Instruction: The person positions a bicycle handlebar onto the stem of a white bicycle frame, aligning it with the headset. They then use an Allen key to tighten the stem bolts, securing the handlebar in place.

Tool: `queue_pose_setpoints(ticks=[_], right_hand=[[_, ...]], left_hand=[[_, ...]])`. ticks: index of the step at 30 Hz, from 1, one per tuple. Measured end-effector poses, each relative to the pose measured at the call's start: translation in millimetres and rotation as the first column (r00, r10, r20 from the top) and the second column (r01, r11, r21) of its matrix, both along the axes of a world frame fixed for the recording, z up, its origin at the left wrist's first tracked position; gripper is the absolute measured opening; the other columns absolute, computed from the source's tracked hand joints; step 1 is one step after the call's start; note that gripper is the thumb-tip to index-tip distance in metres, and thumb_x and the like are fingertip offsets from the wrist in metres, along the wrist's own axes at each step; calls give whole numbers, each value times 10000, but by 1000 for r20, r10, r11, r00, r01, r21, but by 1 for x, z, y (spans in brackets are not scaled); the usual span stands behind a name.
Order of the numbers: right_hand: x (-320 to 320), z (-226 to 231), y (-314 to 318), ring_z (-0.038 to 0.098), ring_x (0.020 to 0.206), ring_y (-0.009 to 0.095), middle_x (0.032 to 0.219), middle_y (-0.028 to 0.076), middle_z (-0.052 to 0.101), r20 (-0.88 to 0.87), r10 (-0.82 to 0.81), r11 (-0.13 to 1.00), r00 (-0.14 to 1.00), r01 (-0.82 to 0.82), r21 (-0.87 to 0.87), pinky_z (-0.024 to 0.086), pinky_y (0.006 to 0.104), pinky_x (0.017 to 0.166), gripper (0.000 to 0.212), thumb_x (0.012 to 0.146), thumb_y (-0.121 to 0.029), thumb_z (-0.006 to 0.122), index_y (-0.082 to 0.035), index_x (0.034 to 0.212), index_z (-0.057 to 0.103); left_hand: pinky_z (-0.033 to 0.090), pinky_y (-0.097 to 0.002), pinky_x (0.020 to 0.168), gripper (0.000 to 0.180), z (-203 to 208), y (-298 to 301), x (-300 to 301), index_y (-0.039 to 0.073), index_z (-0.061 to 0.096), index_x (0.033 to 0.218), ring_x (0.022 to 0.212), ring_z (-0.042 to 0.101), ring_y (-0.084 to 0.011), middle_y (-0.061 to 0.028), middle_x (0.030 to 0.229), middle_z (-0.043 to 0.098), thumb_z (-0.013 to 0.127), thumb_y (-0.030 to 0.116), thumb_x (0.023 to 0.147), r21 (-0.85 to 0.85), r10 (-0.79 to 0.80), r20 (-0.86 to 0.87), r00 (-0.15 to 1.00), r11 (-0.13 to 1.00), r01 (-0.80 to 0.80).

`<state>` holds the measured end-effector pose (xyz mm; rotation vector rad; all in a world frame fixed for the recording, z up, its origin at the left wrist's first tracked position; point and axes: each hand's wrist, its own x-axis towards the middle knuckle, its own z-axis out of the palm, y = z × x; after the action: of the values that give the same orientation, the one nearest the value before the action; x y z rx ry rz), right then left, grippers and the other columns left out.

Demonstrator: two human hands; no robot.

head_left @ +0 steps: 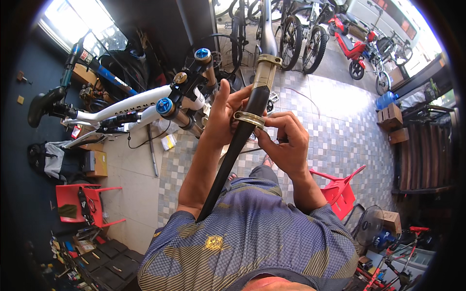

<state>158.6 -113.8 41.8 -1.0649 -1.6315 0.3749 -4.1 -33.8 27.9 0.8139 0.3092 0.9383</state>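
Right hand (289, 140): narrowed to a pinch, thumb and forefinger on the right side of a metal ring (252, 118). Left hand (221, 114): at the left of the bar (257, 101), fingers reaching behind it, thumb raised and free; how firmly it grips, cannot tell. Bar: one, long, black below and silver above, held aslant in front of the chest, off the floor (349, 111), lower end against the shirt (247, 228); the ring sits around its black part. Collar (268, 59): one, brownish metal, around the bar farther up. Step in hand, by judgement: seating or shifting the ring on the bar. Next move, by judgement: calls for a steady bar in the left hand and a small, square turn or slide from the right, without scraping the finish. Left of the hands: white bike (133, 99), two blue fork caps (202, 53) uppermost. Floor, left edge: red chair (75, 203). Floor, right edge: second red chair (340, 191), fan (371, 223), cartons (391, 117). Floor, far edge: parked bikes (291, 41); far right corner, red scooter (349, 48).
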Motion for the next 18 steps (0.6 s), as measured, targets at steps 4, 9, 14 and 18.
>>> queue_pose_setpoints(ticks=[4,9,14,18], right_hand=[[1,15,1,678,763,177,935,78,676,80,-43,997,996,38,65,532,299,607,269,756,-51,830,-55,984,688],[9,26,2,702,812,221,947,73,681,178,-69,995,982,54,88,557,328,652,281,780,-82,824,-68,1028,692],[14,34,5,704,800,216,948,70,681,240,-81,991,967,52,122,557,329,633,292,787,-110,826,-76,1047,695],[17,37,7,703,770,207,944,67,680,286,-113,982,952,64,178,552,319,598,292,793,-123,823,-80,1052,695]], left_hand=[[518,-172,564,1177,-16,8,-4,-52,322,1507,713,631,-53,-68,983,665,635,802,760,310,-78,34,996,948,63],[481,-119,537,1290,-6,-1,0,-54,298,1520,754,635,-21,-68,1055,657,810,724,627,292,4,11,1000,956,-7],[476,-116,537,1245,-6,-2,-4,-57,304,1516,752,631,-13,-57,1033,661,781,721,670,231,11,-35,999,973,-3],[431,-109,485,1150,-8,-1,-1,-60,309,1513,647,579,15,-30,947,666,742,690,757,234,19,-7,1000,972,-17]])
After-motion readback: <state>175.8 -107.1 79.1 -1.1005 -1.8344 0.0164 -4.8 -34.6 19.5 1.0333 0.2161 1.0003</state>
